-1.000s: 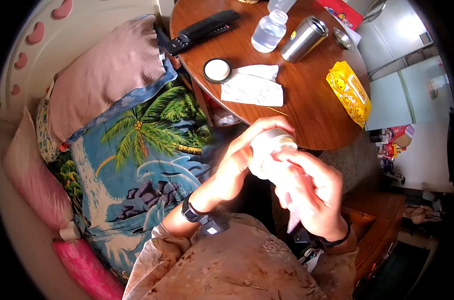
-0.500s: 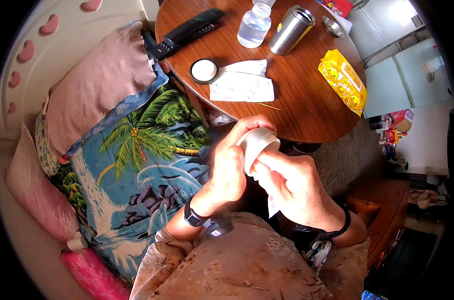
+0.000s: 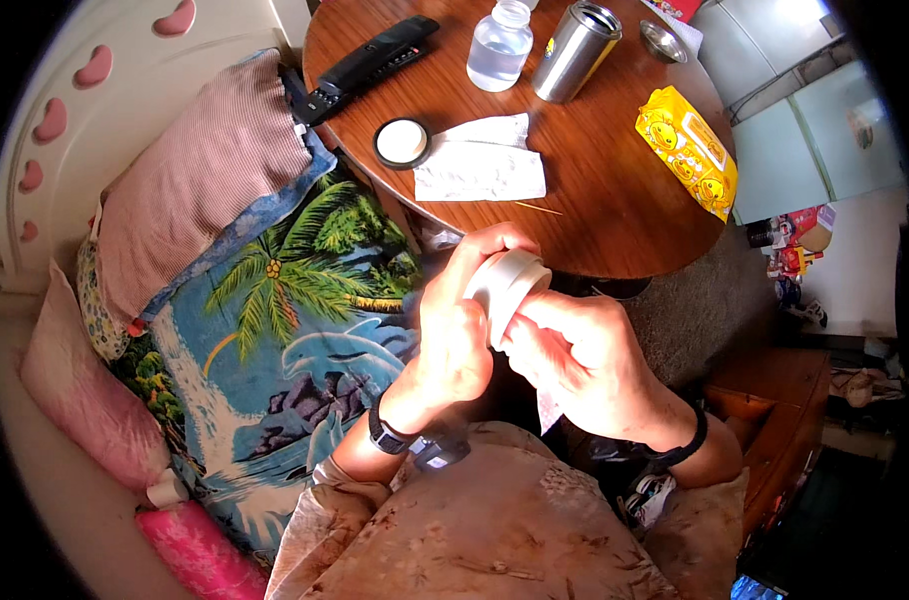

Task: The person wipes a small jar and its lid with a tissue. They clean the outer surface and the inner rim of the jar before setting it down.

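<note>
Bed cover [image 3: 260,330], palm-and-dolphin print, lies to the person's left. Round wooden worktop [image 3: 605,215] stands ahead. Ribbed pink pillow [image 3: 215,175] rests at the cover's far end. Right hand [image 3: 595,365]: fingers bent at the mouth of a white container [image 3: 508,287], closed on a pale tissue [image 3: 550,411] hanging below. Left hand [image 3: 457,335]: curled around that container, tilted, just off the worktop's near edge. On the worktop: yellow packet [image 3: 687,152], right; steel tumbler [image 3: 577,55] beside clear bottle [image 3: 500,50]; black-rimmed lid [image 3: 403,143] touching white paper [image 3: 480,165]; thin stick [image 3: 540,208], nearest.
</note>
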Demonstrator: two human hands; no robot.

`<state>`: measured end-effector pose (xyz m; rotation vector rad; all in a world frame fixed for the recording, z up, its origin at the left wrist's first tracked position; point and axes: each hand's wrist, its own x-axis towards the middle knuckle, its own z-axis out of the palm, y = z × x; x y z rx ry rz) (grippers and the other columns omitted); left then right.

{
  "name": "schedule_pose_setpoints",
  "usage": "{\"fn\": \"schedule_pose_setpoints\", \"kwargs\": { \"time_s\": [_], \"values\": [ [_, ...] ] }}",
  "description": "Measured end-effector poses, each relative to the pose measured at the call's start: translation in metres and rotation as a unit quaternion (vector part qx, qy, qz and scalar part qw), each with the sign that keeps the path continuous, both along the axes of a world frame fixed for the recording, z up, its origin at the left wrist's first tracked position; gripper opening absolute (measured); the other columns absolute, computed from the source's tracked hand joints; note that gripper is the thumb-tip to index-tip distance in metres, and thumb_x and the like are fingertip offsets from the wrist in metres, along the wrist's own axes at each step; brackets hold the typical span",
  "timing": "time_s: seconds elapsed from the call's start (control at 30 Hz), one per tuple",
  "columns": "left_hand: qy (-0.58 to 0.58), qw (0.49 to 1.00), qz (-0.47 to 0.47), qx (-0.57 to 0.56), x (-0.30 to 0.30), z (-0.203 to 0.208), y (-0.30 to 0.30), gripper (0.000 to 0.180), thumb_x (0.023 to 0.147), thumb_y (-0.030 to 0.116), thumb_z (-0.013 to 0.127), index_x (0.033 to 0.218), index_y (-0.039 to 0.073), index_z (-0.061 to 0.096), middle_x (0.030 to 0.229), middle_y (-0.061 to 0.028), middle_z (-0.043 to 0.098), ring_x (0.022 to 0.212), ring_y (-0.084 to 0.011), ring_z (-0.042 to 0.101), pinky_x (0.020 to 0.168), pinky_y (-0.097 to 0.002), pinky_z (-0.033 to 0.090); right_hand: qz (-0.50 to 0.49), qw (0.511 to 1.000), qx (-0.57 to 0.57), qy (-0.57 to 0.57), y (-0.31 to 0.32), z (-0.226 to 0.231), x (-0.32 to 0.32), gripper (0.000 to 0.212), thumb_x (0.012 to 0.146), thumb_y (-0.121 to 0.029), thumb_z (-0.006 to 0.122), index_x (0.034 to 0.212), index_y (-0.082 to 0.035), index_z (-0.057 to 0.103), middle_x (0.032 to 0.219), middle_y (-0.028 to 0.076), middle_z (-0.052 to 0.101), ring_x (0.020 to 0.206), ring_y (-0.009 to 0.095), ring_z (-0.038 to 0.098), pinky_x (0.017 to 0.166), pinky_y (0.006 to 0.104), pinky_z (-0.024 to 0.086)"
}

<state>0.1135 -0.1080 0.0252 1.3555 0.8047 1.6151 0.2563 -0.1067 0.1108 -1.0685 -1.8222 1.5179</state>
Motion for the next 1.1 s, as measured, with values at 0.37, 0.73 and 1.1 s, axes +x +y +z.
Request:
{"fn": "schedule_pose_setpoints", "kwargs": {
  "time_s": [0.37, 0.73, 1.1],
  "values": [
    [-0.370, 0.862, -0.325, -0.116, -0.017, 0.001, 0.018, 0.080, 0.088, 0.074, 0.036, 0.119, 0.002, 0.055, 0.097, -0.0196, 0.066, 0.089, -0.0219, 0.064, 0.076, -0.0283, 0.052, -0.211, 0.972, 0.023, 0.097, -0.020, 0.017, 0.046, 0.030, 0.105, -0.022, 0.046, 0.122, 0.000, 0.056, 0.061, 0.000, 0.050, 0.041, 0.003, 0.038, 0.035, 0.0196, 0.030],
    [-0.409, 0.824, -0.375, -0.112, -0.016, 0.023, 0.009, 0.068, 0.090, 0.067, 0.037, 0.108, 0.004, 0.053, 0.083, -0.0282, 0.060, 0.064, -0.0270, 0.057, 0.053, -0.0318, 0.048, -0.053, 0.965, -0.059, 0.250, -0.022, 0.007, 0.080, 0.044, 0.108, -0.036, 0.037, 0.123, 0.004, 0.044, 0.047, 0.004, 0.040, 0.029, 0.012, 0.033, 0.029, 0.0265, 0.028],
    [-0.452, 0.777, -0.409, -0.157, -0.014, 0.018, 0.008, 0.074, 0.088, 0.069, 0.041, 0.119, 0.003, 0.050, 0.092, -0.0250, 0.060, 0.066, -0.0238, 0.057, 0.047, -0.0288, 0.043, 0.016, 0.950, -0.100, 0.296, -0.026, 0.011, 0.074, 0.040, 0.105, -0.027, 0.042, 0.128, 0.006, 0.039, 0.052, 0.008, 0.046, 0.032, 0.013, 0.036, 0.031, 0.0278, 0.031]
  ]
}}
